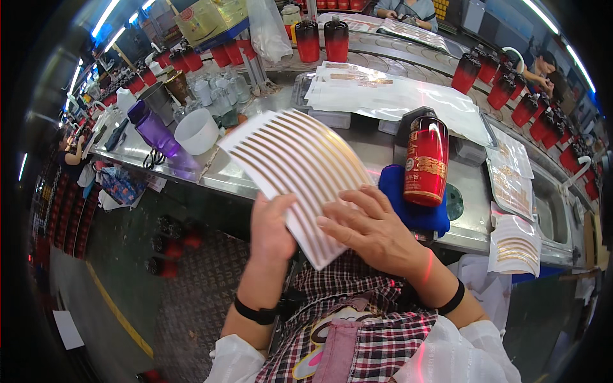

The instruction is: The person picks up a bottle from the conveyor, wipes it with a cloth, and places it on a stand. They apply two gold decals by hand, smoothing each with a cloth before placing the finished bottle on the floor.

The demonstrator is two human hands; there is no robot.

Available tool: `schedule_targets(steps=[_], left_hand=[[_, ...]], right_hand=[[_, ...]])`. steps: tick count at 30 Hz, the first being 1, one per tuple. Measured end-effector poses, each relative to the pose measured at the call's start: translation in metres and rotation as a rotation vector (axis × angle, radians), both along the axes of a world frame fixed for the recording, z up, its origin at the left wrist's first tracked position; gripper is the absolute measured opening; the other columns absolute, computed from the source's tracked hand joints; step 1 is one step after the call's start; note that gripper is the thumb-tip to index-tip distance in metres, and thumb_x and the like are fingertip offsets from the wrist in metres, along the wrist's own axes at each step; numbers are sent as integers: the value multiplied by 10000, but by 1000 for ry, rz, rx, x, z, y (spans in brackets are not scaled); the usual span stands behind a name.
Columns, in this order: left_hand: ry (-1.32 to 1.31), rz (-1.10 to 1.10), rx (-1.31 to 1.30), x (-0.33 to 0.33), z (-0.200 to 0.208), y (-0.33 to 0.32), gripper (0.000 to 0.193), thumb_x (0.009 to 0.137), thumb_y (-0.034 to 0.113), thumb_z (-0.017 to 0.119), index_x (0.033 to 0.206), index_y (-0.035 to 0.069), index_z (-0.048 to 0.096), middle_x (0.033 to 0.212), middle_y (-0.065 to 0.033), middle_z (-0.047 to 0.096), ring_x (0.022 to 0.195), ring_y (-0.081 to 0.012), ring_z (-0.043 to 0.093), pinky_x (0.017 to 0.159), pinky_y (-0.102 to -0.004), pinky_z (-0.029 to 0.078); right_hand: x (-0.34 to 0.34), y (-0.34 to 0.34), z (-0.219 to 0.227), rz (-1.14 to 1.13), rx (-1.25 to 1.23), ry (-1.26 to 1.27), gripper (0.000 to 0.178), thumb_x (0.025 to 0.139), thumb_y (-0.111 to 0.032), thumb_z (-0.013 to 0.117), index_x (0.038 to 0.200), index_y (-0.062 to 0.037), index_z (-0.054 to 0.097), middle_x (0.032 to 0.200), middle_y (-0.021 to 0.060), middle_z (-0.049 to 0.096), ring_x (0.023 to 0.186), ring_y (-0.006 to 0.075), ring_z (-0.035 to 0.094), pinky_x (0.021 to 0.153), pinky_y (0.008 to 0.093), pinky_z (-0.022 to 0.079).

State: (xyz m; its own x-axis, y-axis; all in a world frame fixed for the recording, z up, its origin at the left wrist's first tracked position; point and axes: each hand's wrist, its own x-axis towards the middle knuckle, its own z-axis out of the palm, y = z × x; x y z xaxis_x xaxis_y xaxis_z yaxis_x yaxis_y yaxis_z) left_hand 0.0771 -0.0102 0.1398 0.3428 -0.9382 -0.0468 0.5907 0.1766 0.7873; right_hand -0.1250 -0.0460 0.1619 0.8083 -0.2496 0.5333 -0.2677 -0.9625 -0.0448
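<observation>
A white decal sheet with rows of curved gold strips is tilted above the bench's front edge, blurred by motion. My left hand grips its lower left edge, the thumb on top and the fingers mostly hidden beneath. Across the lower right part of the sheet lie the fingers of my right hand; its thumb is hidden, and it appears to hold that edge. To the right, a red bottle with gold decoration leans on a blue cloth pad.
Larger decal sheets lie behind, and another small sheet hangs over the front edge at right. A purple bottle and a white tub stand left. Red-black bottles line a conveyor; co-workers sit beyond.
</observation>
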Motion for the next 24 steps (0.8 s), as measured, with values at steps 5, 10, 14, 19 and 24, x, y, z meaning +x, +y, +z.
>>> schedule_targets(steps=[5, 10, 14, 19, 24], left_hand=[[-144, -115, 50, 116, -18, -38, 546, 744, -33, 487, 1287, -51, 436, 1154, -171, 598, 1019, -294, 636, 913, -431, 540], [-701, -144, 243, 252, -67, -83, 568, 732, 68, 544, 1289, -10, 466, 1035, -92, 575, 851, -162, 551, 737, -314, 479], [-1602, 162, 542, 301, -81, -86, 701, 802, 142, 558, 1437, -24, 313, 1230, -202, 526, 1066, -284, 565, 910, -371, 464], [-1415, 114, 114, 122, -27, -93, 690, 847, 69, 607, 1465, 13, 305, 1314, -187, 510, 1156, -295, 530, 976, -392, 422], [-1405, -194, -489, -85, -10, -49, 539, 890, 107, 569, 1394, -22, 429, 1346, -183, 543, 1304, -313, 451, 1111, -411, 295]], right_hand=[[-19, -9, 10, -107, 170, -182, 670, 663, -109, 792, 1289, -116, 550, 1292, 109, 546, 1190, 331, 498, 990, 465, 418], [-110, -19, -6, -620, 173, -472, 384, 809, 22, 661, 1185, -29, 603, 1099, 163, 610, 952, 332, 606, 836, 405, 496], [-186, -30, -40, -955, 203, -300, 334, 842, -86, 661, 1168, -31, 611, 1113, 178, 609, 976, 336, 589, 838, 421, 479], [-189, -45, -67, -1092, 226, 141, 556, 795, -344, 722, 1266, -98, 557, 1294, 168, 511, 1097, 362, 514, 893, 473, 444], [-177, -63, -59, -972, 376, 137, 583, 774, -324, 737, 1273, -89, 551, 1229, 166, 522, 1096, 352, 499, 880, 454, 451]])
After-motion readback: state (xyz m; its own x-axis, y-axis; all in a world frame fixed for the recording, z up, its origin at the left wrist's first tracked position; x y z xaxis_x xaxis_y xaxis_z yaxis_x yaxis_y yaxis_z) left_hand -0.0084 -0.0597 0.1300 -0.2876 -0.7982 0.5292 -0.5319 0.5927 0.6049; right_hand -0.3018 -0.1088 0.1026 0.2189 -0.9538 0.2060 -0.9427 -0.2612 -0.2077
